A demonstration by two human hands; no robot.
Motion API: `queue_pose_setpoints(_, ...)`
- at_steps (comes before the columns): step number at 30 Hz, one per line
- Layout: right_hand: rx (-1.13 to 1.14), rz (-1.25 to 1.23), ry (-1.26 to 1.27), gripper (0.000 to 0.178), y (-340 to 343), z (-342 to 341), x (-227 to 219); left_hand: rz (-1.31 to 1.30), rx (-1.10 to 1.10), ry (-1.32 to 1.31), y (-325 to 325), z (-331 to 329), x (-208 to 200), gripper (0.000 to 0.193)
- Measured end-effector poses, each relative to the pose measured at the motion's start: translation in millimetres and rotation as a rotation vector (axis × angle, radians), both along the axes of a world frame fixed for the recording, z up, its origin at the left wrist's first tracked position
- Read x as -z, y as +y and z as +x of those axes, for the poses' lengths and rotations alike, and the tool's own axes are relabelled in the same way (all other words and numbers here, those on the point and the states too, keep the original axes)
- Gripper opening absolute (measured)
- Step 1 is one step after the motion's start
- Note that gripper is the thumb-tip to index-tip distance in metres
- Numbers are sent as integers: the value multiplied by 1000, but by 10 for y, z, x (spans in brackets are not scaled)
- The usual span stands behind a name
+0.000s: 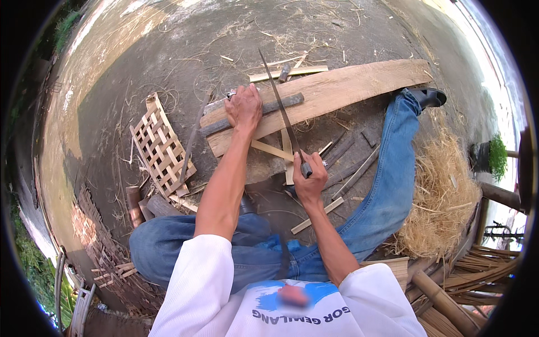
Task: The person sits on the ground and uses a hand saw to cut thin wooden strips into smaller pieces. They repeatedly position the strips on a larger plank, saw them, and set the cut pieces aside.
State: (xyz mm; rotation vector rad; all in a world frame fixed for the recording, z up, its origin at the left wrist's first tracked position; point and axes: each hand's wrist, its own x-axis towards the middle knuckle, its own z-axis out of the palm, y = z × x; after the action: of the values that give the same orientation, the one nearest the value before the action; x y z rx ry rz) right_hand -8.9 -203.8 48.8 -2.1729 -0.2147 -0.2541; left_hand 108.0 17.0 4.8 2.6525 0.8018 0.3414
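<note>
My left hand (245, 109) is closed around a dark wooden stick (287, 102), pressing it down on a long plank (348, 87). The stick lies across the plank's left part, its right end free beyond the hand. My right hand (310, 178) grips the dark handle of a long, narrow saw (285, 115), closer to my body. Its tapering blade points away from me and crosses the stick to the right of my left hand. I cannot make out teeth or how deep the blade sits.
A woven bamboo panel (160, 145) lies at left. Pale slats (289, 73) lie behind the plank. Wood pieces (342, 163) are scattered between my legs. A heap of shavings (441, 196) stands right of my outstretched leg (387, 174); cut logs (160, 206) lie beside my left knee.
</note>
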Motion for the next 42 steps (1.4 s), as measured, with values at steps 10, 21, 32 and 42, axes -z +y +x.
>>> queue_pose_setpoints(10, 0, -8, -61, 15, 70, 225, -176, -51, -4, -36, -29, 2, -149, 57)
queue_pose_setpoints(21, -98, -43, 46, 17, 80, 626, -289, -13, -102, -17, 68, 180, -170, 61)
queue_pose_setpoints(32, -117, -88, 8, 13, -349, 285, -420, -54, -43, 141, -5, 185, -205, 69)
queue_pose_setpoints(42, -113, -43, -4, 12, -346, 274, -222, 19, -66, 46, 85, 110, -26, 69)
